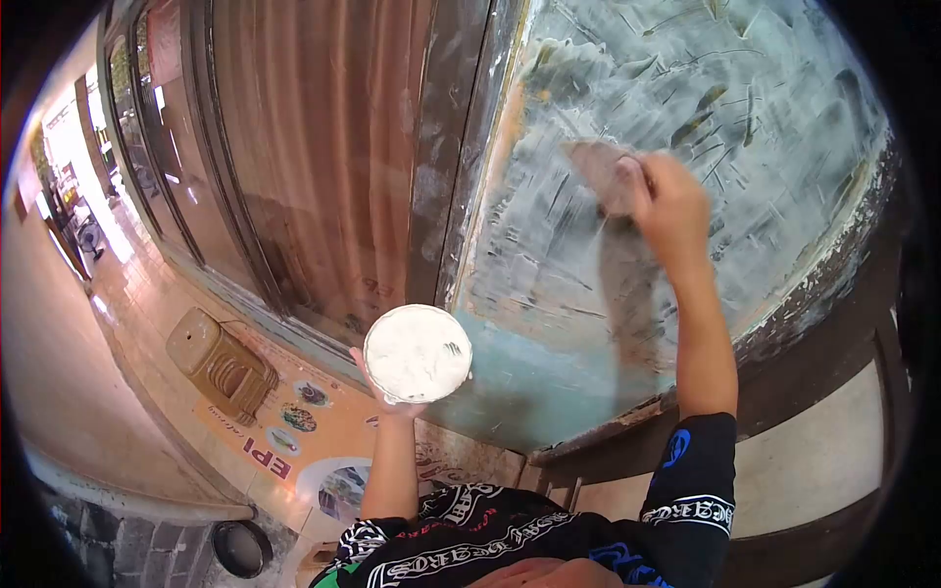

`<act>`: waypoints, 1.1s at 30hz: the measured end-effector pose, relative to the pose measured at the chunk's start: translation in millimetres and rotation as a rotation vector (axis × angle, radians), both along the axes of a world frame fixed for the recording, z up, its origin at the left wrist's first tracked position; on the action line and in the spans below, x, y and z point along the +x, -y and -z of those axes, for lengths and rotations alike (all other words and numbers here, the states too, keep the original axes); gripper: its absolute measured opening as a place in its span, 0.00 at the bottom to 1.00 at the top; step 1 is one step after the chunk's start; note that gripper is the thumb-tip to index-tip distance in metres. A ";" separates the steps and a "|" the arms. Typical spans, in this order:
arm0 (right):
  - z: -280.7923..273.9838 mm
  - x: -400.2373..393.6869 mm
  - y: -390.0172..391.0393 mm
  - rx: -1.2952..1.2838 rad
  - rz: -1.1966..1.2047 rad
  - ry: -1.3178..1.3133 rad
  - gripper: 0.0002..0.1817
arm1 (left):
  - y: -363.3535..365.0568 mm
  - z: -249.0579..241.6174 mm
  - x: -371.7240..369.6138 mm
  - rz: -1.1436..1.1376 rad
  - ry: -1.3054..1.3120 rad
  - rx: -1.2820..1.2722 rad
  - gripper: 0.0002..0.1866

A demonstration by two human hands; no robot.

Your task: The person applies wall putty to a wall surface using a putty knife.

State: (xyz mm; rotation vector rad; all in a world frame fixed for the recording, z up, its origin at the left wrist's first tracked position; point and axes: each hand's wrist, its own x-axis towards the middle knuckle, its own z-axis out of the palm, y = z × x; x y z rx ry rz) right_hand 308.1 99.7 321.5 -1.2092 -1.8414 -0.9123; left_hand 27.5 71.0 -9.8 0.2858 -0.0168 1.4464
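Note:
My left hand [361, 370] holds up a round container [418, 354] from below, its top filled with white paste; most of the fingers are hidden under it. At the upper right, my right hand [674, 201] grips a flat, thin scraper [600, 174], slightly blurred, against the wall [569, 255]. That wall is blue-green and covered with uneven white smears. The scraper's edge points to the left, and a shadow of the arm falls on the wall below.
Left of the wall stands a glass door [323, 147] with a brown curtain behind it. A brown plastic stool [221, 363] rests on a printed banner [279, 441]. A black round tub [241, 549] is at the lower left, and a fan [90, 237] stands far left.

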 end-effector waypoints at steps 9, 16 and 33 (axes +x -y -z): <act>176.0 -26.9 -22.6 -0.487 -0.063 0.457 0.09 | -3.4 -5.1 -5.5 0.028 0.001 -0.050 0.55; -20.0 -21.1 -21.2 -0.022 0.023 0.097 0.08 | -12.9 -9.5 -6.6 0.086 0.008 0.045 0.55; -8.9 11.4 0.5 0.050 0.167 0.151 0.05 | -10.4 6.5 -11.0 0.187 -0.002 0.061 0.54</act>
